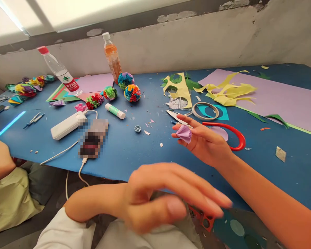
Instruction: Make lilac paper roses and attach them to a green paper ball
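My right hand point(209, 145) is over the blue table point(145, 152), with a small folded purple paper piece point(184, 134) pinched between its fingers. Beneath that hand lie red-handled scissors point(239, 136), their blades pointing left, and a purple paper disc point(219, 132). Nearer to me, my left hand point(168, 197) hangs in front of the table edge, slightly blurred, fingers stretched out and thumb apart. Nothing shows in it. A tape roll point(215, 108) rests on a turquoise paper scrap point(224, 112) just beyond the scissors.
A glue stick point(115, 111), its cap point(137, 129), a white power bank point(67, 126) and a blurred-out phone point(93, 140) lie left. Behind stand two bottles point(64, 77) and colourful paper balls point(132, 93). Yellow cut paper point(228, 91) covers purple sheets point(282, 97). Another person's arm point(0, 155) is far left.
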A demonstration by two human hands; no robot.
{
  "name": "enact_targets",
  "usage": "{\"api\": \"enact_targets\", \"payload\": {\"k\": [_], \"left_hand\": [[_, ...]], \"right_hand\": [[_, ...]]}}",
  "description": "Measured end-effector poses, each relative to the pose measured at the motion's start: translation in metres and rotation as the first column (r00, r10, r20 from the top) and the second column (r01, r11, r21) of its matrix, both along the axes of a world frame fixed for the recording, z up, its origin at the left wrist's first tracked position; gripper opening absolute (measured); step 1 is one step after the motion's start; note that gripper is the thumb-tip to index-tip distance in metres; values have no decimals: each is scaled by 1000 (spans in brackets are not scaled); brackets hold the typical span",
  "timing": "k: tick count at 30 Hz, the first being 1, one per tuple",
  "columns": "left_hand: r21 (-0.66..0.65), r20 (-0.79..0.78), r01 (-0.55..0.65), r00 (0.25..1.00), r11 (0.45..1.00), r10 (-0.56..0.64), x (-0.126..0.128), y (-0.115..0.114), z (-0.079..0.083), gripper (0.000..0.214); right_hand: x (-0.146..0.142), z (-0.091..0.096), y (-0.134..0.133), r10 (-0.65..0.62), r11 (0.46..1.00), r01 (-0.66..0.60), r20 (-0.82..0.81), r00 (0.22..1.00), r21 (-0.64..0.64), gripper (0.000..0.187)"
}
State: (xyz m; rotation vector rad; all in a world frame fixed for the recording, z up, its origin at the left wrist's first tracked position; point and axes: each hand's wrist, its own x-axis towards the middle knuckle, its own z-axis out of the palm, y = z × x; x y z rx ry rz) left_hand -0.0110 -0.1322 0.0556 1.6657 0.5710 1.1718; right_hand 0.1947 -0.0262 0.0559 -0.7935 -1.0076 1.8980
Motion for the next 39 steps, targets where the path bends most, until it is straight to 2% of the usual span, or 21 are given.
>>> {"api": "enact_targets", "payload": {"k": [2, 5, 9, 12, 14, 18, 21, 25, 30, 32, 35, 39], "left_hand": [[-90, 158, -34, 986, 995, 48, 7, 23, 12, 26], [-194, 171, -128, 972, 973, 162, 2, 40, 15, 20], [-210, 38, -253, 963, 944, 267, -23, 49, 12, 18], [-186, -115, -323, 945, 928, 306, -42, 63, 17, 18], [-152, -236, -385, 909, 910, 345, -55, 80, 22, 19], [-33, -483, -535, 748, 844, 455, -80, 136, 26, 24], [148, -628, -618, 544, 772, 556, -98, 184, 28, 29], [234, -662, -678, 415, 697, 624, -115, 231, 32, 32], [370, -700, -730, 188, 575, 689, -130, 258, 37, 35], [412, -723, -726, 107, 551, 682, -136, 264, 34, 36], [412, -783, -714, 41, 566, 621, -143, 271, 23, 48], [361, -845, -697, 36, 619, 534, -150, 275, 4, 69]], "right_hand": [[2, -2, 1, 12, 998, -14, 33, 999, 56, 42], [5, -6, 1, 22, 974, -49, 121, 992, 223, 58], [8, -7, 2, 71, 930, -129, 178, 982, 344, 64], [10, -6, 3, 93, 921, -151, 174, 980, 359, 58], [11, -5, 4, 95, 929, -151, 176, 980, 339, 55], [14, -8, 8, 69, 959, -122, 206, 976, 257, 48], [15, -11, 12, 5, 969, -62, 234, 972, 237, 47], [19, -15, 17, -83, 968, 10, 280, 956, 252, 44], [24, -19, 19, -101, 968, 19, 317, 943, 251, 43], [25, -19, 20, -91, 970, 11, 320, 943, 243, 44], [24, -17, 19, -84, 972, -5, 367, 926, 234, 37], [23, -14, 18, -101, 967, -17, 442, 891, 255, 33]]}}
